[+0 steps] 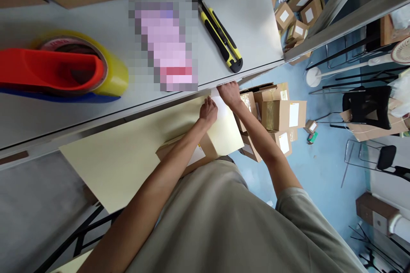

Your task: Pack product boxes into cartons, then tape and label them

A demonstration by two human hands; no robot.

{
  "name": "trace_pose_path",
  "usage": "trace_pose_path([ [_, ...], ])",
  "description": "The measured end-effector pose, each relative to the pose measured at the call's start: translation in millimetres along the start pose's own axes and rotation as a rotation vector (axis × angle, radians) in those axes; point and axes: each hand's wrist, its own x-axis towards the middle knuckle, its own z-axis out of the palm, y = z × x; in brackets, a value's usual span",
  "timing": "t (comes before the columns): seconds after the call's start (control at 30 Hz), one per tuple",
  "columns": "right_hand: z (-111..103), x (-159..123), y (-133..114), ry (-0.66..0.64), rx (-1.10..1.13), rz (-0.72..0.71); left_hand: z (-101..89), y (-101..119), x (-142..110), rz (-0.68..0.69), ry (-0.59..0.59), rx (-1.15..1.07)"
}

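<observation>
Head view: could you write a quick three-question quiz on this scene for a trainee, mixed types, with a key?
1. Which is farther right in the picture, the left hand or the right hand?
2. True or false: the box under the left forearm bears a white label.
3. What lies on the desk with the knife?
A) fan
B) chair
C) tape dispenser

Key:
1. The right hand.
2. True.
3. C.
</observation>
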Motion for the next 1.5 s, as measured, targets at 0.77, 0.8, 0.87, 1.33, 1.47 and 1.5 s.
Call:
trace_pose_path([
  [0.77, -13, -184, -42, 0.360, 1.634, 0.620, -26.8, -56, -163, 0.079, 0.115, -1.258],
  [0.8, -15, -189, -44, 0.318, 1.658, 0.610, -27.0, -59, -183, 0.063, 0.144, -1.292],
  [0.87, -18, -197, -48, 0.252, 1.668, 0.573, -27.6, -60, -214, 0.014, 0.208, -1.339],
  [1.33, -20, -227, -66, 0.104, 1.608, 0.368, -31.0, -35, -308, 0.084, 0.406, -1.243],
  [1.47, -18, -237, -68, 0.094, 1.600, 0.341, -29.4, -29, -320, 0.099, 0.399, -1.238],
  [1.5, -16, -239, -68, 0.096, 1.590, 0.338, -28.5, -27, -324, 0.101, 0.396, -1.230],
])
